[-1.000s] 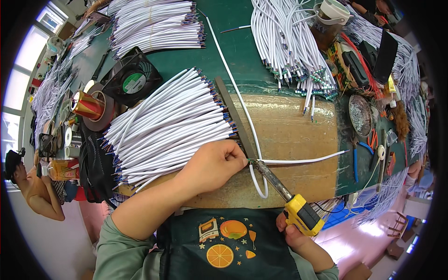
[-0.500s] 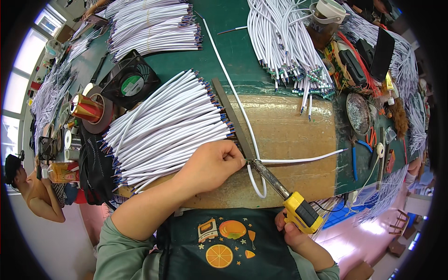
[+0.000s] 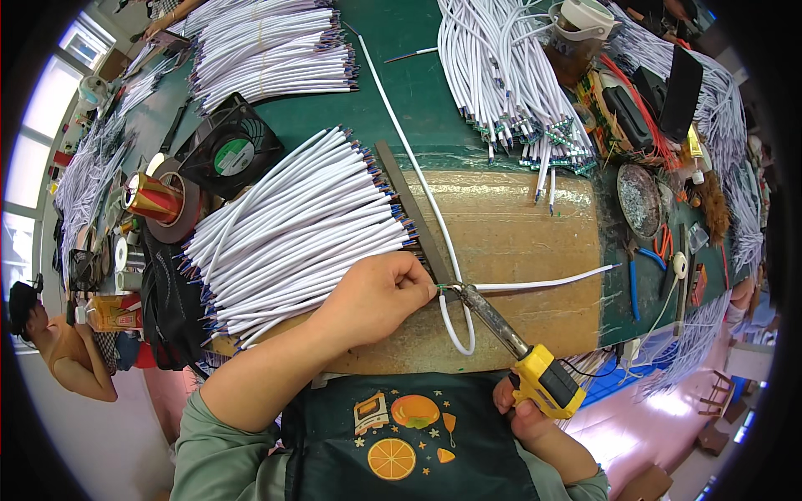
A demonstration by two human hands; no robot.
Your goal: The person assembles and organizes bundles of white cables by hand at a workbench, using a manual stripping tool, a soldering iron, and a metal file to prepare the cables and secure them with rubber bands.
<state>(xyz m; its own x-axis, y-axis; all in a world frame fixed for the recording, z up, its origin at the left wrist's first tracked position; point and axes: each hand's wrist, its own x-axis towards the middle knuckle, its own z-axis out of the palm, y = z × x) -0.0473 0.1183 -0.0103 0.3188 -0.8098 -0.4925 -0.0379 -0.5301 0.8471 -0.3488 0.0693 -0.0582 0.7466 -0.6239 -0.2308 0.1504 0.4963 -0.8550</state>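
My left hand [image 3: 380,294] is closed in a pinch, thumb against forefinger, at the joined ends of white cable. A tiny greenish bit shows at its fingertips; what it is, I cannot make out. My right hand [image 3: 522,411] grips a yellow-handled soldering iron [image 3: 547,382]. The iron slants up and left, its tip close beside the pinched fingertips. One white cable [image 3: 407,142] runs from the far side down to this spot and bends into a loop below. Another cable end [image 3: 551,284] stretches right over the brown board [image 3: 535,238]. A dark metal bar [image 3: 413,215] lies beside my left hand.
A stack of white cables [image 3: 292,242] lies left of the board. Behind it are a black fan [image 3: 230,150] and a red-gold can [image 3: 154,196]. More cable bundles [image 3: 510,75] lie at the far side. Pliers [image 3: 635,284] and a metal dish [image 3: 642,200] sit right. Another person [image 3: 75,351] is at left.
The soldering iron has shifted slightly to the right, and its tip has drawn a little away from my left fingertips. The greenish bit there shows more clearly. My left hand keeps its pinch.
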